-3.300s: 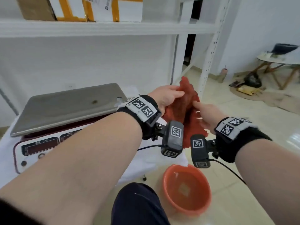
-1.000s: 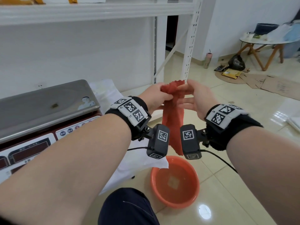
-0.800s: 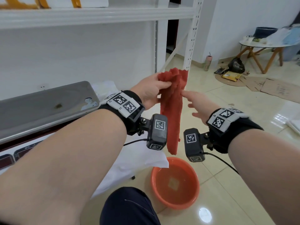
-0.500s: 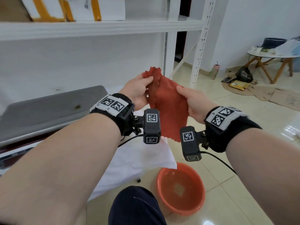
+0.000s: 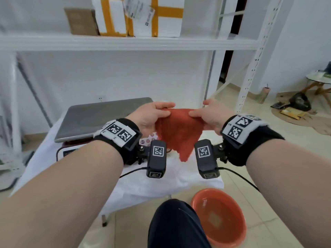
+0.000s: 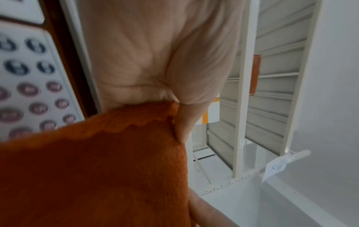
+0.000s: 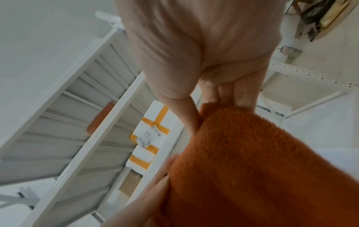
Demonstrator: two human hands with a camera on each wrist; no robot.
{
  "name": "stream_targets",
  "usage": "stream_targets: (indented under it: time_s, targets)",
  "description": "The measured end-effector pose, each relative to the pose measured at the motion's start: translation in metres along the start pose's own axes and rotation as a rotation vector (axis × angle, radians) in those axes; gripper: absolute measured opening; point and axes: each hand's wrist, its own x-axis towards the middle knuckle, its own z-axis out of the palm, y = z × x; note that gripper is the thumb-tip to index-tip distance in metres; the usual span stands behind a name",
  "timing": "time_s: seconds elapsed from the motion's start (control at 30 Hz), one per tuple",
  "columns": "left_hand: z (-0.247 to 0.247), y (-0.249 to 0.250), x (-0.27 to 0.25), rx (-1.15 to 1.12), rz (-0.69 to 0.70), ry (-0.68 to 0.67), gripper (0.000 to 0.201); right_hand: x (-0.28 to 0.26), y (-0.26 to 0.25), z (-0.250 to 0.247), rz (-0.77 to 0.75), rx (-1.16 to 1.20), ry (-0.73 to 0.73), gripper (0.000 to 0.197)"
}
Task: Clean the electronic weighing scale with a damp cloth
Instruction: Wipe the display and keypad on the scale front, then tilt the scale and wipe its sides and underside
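Both hands hold a red-orange cloth spread between them at chest height. My left hand pinches its left top edge; the cloth fills the lower left wrist view. My right hand pinches the right top edge, and the cloth hangs below the fingers in the right wrist view. The cloth's lower corner droops between the wrist cameras. The electronic scale with its steel pan sits just left of and behind the cloth, on a white-covered table. Its keypad shows beside my left hand.
An orange basin holding water stands on the tiled floor at the lower right, beside my knee. A white metal shelf with taped boxes runs overhead. A small round table and clutter lie far right.
The cloth went from hanging as a narrow strip over the basin to being opened out and stretched between both hands. My hands and view have swung left, nearer the scale.
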Motion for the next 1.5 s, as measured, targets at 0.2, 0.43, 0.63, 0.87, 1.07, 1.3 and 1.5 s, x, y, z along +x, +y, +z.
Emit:
stream_targets:
  time_s: [0.2, 0.43, 0.63, 0.87, 1.07, 1.3, 1.5]
  targets:
    - [-0.030, 0.013, -0.030, 0.529, 0.121, 0.067, 0.050, -0.007, -0.015, 0.031, -0.187, -0.267, -0.253, 0.060]
    - [-0.057, 0.017, -0.047, 0.892, 0.177, 0.221, 0.005, -0.021, -0.022, 0.064, -0.327, -0.510, -0.179, 0.024]
    - [-0.065, 0.008, -0.054, 0.238, 0.192, 0.182, 0.028, -0.024, -0.016, 0.074, -0.224, 0.039, -0.296, 0.006]
    - [-0.064, -0.006, -0.042, 0.168, 0.201, 0.245, 0.027, -0.022, -0.002, 0.075, -0.041, 0.206, -0.480, 0.028]
    - [-0.056, -0.019, -0.022, 0.164, 0.176, 0.341, 0.022, -0.006, 0.014, 0.068, 0.009, 0.263, -0.277, 0.021]
    - [-0.074, -0.027, -0.009, 0.768, 0.243, 0.452, 0.026, 0.026, 0.042, 0.057, -0.040, 0.109, 0.203, 0.013]
    - [-0.089, -0.040, -0.011, 1.351, 0.148, 0.449, 0.028, 0.032, 0.056, 0.096, -0.136, -0.177, 0.294, 0.030]
